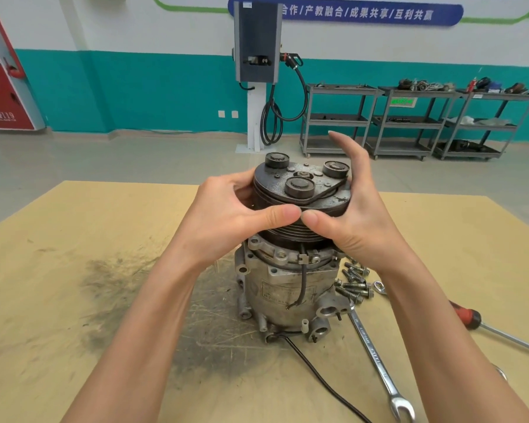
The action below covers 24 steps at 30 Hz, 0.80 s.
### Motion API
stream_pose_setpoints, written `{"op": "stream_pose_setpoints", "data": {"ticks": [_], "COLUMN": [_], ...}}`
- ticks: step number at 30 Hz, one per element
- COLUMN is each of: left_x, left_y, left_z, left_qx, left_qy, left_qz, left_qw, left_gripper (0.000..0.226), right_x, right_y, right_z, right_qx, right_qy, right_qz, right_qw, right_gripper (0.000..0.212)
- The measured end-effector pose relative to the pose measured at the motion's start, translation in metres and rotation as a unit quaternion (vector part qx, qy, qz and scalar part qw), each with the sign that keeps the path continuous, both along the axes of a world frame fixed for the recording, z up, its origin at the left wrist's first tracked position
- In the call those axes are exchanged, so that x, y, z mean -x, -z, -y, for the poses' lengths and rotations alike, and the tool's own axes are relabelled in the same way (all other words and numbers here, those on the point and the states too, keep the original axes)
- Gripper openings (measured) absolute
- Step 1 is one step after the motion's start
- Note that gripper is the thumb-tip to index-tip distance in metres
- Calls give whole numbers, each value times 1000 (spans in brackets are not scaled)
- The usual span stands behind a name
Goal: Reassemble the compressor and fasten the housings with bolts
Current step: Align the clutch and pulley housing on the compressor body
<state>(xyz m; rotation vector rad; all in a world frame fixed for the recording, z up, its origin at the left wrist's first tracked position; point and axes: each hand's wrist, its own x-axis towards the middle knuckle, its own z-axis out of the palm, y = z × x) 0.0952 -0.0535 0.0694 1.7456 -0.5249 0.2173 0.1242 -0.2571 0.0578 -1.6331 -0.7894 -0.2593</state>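
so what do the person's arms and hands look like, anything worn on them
Both arms are bare as far as the frame shows: no sleeves and no gloves. The left hand and the right hand show no rings, and no watch or band is visible on either wrist. Nails are short and unpainted.

Compressor (287, 288) upright mid-tabletop, grimy aluminium housing, dark grooved pulley (300, 203) with clutch plate on top (black wire trailing toward near edge). Loose bolts (353, 285) heaped just right of it.
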Motion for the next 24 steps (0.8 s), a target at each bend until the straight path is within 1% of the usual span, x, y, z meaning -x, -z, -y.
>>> {"op": "stream_pose_setpoints", "data": {"ticks": [1,6,8,11,13,18,21,24], "left_x": [0,0,-1,0,1,3,4,5], "left_y": [0,2,0,-1,-2,-4,-3,-3], "left_z": [0,-4,-8,-10,-9,-5,0,0], "left_qx": [7,27,26,7,-3,-13,-10,-17], "left_qy": [2,7,18,28,24,10,-14,-13], "left_qz": [2,6,2,2,4,-2,7,12], "left_qw": [1000,1000,1000,1000,1000,1000,1000,1000], "left_gripper": [54,47,46,52,54,60,59,55], "right_x": [1,3,2,3,5,9,8,8], "right_y": [0,-7,-7,-6,-5,-6,-9,-5], "right_z": [0,-2,-3,-3,-3,-4,-5,-5], "right_qx": [0,21,27,30,23,13,4,-8], "right_qy": [3,9,11,9,8,3,0,9], "right_qz": [4,1,2,9,9,2,-22,-27], "right_qw": [1000,1000,1000,999,1000,1000,1000,1000], "right_gripper": [101,112,110,107,109,107,111,109]}}
